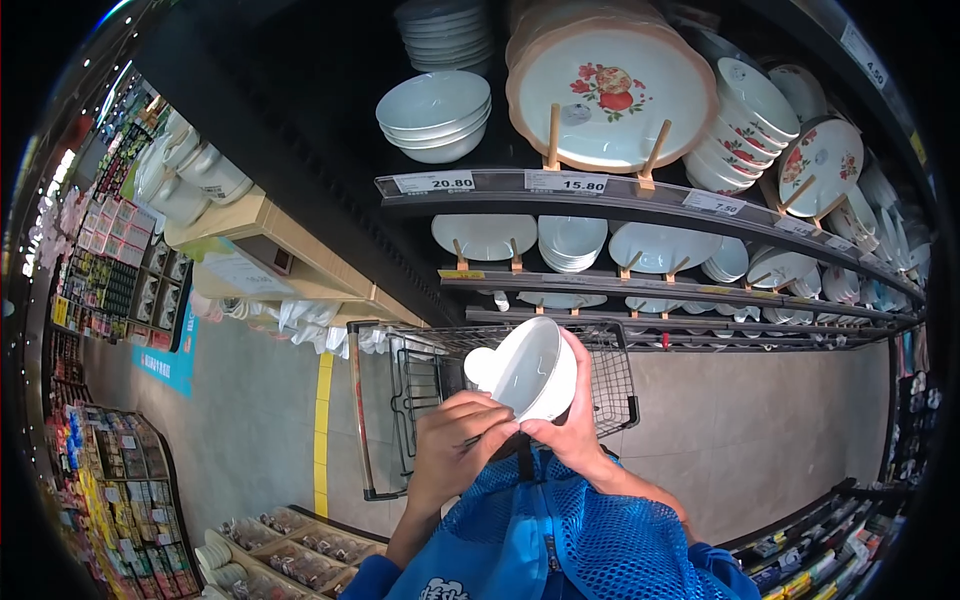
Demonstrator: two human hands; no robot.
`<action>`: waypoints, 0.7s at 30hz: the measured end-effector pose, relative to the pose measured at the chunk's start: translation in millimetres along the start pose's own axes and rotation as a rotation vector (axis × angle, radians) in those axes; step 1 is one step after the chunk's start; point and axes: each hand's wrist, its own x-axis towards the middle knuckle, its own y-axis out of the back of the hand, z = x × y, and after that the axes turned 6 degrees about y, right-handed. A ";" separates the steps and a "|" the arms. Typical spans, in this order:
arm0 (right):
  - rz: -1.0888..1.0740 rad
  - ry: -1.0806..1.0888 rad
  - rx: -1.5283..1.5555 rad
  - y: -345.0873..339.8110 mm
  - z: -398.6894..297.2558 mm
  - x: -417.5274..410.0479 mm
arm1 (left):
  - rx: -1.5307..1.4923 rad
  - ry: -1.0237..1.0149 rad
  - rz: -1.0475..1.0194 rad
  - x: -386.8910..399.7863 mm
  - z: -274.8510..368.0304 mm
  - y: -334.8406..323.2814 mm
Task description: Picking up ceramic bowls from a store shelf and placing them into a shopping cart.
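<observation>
A white bowl (551,375), tilted with its opening towards the left, is held before my chest. My right hand (577,420) wraps around its outer right side, the thumb near the rim. At the lower rim, the fingers and thumb of my left hand (466,442) pinch the edge. A round white part (481,365) juts out at the bowl's left; whether it belongs to the bowl I cannot tell. Below the bowl stands a black wire shopping cart (616,382), partly hidden by my hands.
Ahead, a dark shelf (480,196) with price tags carries stacked white bowls (435,116), a large floral plate (611,90) on a wooden stand and patterned bowls (739,142). A wooden display counter (262,232) is at the left. Snack bins (307,551) are behind left.
</observation>
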 end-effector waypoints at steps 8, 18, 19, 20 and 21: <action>-0.079 0.174 -0.293 0.7 4.7 -3.1 | -0.003 -0.008 -0.029 -1.5 -3.6 -1.0; -0.058 -0.513 1.022 14.4 21.7 -8.8 | 0.085 -0.063 -0.071 -6.8 7.8 -12.2; -0.065 -0.513 1.024 16.6 21.2 -7.3 | 0.133 -0.147 -0.101 -5.0 5.2 -11.6; -0.068 -0.595 1.030 19.1 19.6 -6.5 | 0.132 -0.150 -0.104 -3.0 3.5 -10.4; -0.070 -0.678 1.034 21.7 18.5 -6.0 | 0.182 -0.192 -0.175 -1.3 1.8 -8.6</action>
